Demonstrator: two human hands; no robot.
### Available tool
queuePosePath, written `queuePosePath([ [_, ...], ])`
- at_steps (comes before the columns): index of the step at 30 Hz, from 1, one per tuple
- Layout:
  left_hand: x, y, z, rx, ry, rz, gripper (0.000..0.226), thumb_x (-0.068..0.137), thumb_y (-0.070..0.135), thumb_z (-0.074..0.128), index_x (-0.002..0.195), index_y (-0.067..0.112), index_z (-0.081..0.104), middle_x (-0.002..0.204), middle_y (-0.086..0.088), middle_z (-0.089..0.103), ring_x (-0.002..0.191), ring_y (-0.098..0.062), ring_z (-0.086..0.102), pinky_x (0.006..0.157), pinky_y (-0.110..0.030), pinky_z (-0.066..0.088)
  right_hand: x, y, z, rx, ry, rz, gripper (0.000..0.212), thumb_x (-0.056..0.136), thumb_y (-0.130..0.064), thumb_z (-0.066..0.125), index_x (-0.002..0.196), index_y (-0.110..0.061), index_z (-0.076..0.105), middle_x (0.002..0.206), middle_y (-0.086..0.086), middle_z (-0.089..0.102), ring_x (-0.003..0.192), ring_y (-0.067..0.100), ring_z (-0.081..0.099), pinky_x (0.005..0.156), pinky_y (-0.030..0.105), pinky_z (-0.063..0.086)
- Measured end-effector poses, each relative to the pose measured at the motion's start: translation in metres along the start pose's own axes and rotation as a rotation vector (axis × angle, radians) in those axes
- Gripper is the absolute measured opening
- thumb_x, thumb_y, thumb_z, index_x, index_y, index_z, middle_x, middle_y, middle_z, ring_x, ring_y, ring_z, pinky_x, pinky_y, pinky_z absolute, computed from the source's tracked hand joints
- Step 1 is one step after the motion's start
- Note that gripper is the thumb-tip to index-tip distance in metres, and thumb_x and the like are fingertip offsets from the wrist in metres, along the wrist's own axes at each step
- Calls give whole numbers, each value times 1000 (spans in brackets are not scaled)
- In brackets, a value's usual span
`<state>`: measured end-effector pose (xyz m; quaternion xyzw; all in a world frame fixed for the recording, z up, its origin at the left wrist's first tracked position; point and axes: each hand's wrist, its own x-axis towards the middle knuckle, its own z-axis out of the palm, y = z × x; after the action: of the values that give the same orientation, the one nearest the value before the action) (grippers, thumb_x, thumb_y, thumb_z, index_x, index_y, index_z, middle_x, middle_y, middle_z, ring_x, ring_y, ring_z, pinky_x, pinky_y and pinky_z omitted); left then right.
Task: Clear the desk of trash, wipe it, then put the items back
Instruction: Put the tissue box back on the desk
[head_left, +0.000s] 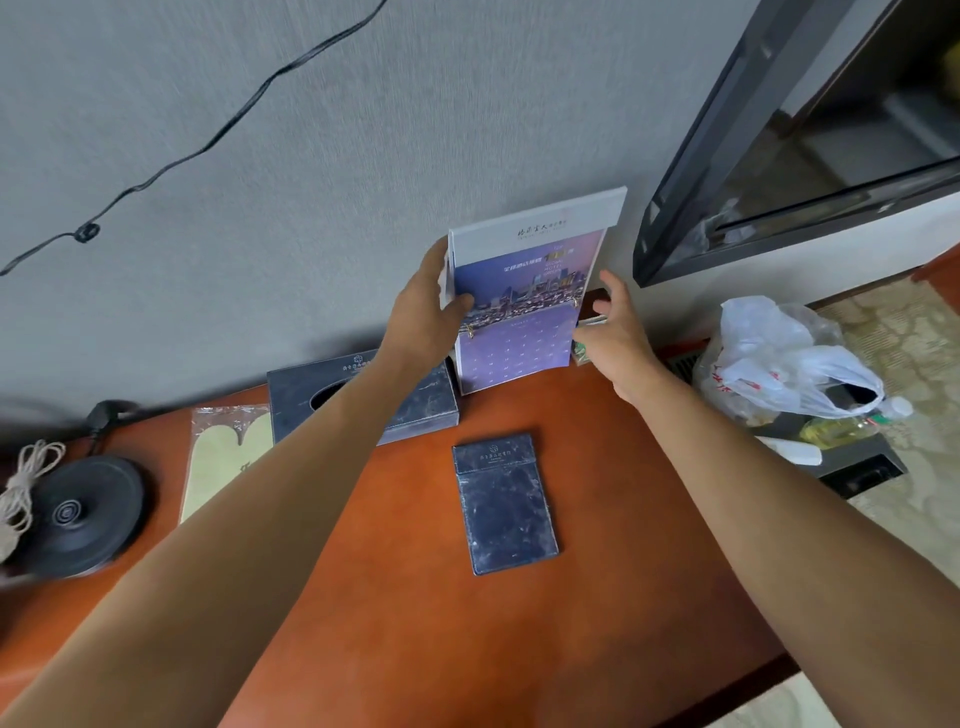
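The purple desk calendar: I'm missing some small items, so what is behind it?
Beside the right hand, a small greenish packet peeks out behind the upright purple desk calendar; anything further behind is covered.

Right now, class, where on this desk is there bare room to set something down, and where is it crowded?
Free: the desk right of the dark folder, and the near strip in front of it. Crowded: the back edge, where the tissue box, the calendar held by the left hand and the right hand sit close together.
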<state>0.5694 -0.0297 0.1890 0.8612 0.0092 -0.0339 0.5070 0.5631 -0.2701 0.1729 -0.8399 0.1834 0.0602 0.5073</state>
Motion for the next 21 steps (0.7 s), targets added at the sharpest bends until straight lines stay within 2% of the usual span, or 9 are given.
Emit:
queuePosePath([
  [2, -14, -6, -1, 23, 55, -24, 74, 102, 14, 63, 162, 26, 22, 163, -1, 35, 142, -25, 43, 112, -46, 45, -20, 16, 7, -192, 47, 38, 62, 92, -6, 63, 148, -22, 42, 126, 5, 59, 107, 25, 61, 82, 33, 50],
  [4, -40, -17, 3, 83, 133, -22, 69, 102, 18, 63, 160, 20, 25, 161, -6, 34, 142, -25, 42, 112, -39, 43, -48, 42, 20, -374, -15, 105, 49, 88, -11, 65, 135, -10, 54, 119, 9, 64, 109, 30, 64, 82, 28, 45],
  [7, -92, -45, 20, 240, 181, 7, 58, 101, 17, 61, 154, 13, 37, 149, -10, 44, 133, -29, 47, 105, -38, 46, -93, 81, 45, -566, -201, 257, 27, 84, -24, 69, 105, -8, 65, 109, 9, 70, 98, 29, 69, 80, 35, 56],
  [9, -129, -66, 35, 340, 70, -30, 54, 101, 16, 59, 152, 16, 40, 145, -8, 45, 128, -30, 50, 99, -42, 49, -119, 101, 63, -637, -262, 358, 37, 82, -42, 75, 101, -13, 62, 112, 7, 67, 97, 28, 69, 75, 34, 56],
  [12, -176, -95, 57, 536, -191, -135, 52, 102, 23, 54, 152, 22, 40, 149, -1, 43, 133, -27, 47, 99, -43, 48, -150, 122, 86, -746, -183, 387, 75, 76, -56, 82, 128, -14, 47, 131, 9, 51, 117, 30, 59, 82, 36, 49],
  [13, -190, -104, 63, 584, -264, -169, 52, 102, 26, 53, 152, 24, 39, 154, 1, 40, 136, -25, 44, 102, -43, 48, -157, 128, 93, -760, -138, 357, 78, 77, -55, 83, 130, -12, 45, 132, 10, 50, 119, 30, 57, 86, 36, 51],
  [15, -214, -120, 75, 598, -344, -215, 55, 102, 28, 54, 154, 26, 37, 160, 7, 34, 143, -22, 37, 109, -42, 46, -167, 140, 102, -700, -70, 323, 71, 78, -49, 84, 125, -10, 48, 128, 11, 54, 117, 30, 58, 90, 36, 53],
  [18, -234, -139, 89, 444, -321, -294, 61, 100, 19, 57, 158, 18, 36, 164, 5, 33, 147, -20, 37, 118, -34, 37, -172, 153, 110, -467, -63, 329, 51, 80, -35, 87, 108, -14, 50, 112, 6, 65, 105, 29, 67, 83, 39, 60],
  [21, -242, -139, 93, 238, -228, -404, 59, 97, 11, 58, 155, 15, 42, 156, 1, 46, 136, -19, 51, 111, -27, 43, -178, 158, 111, -454, -71, 333, 48, 81, -33, 86, 114, -14, 56, 114, 5, 62, 106, 28, 65, 78, 33, 58],
])
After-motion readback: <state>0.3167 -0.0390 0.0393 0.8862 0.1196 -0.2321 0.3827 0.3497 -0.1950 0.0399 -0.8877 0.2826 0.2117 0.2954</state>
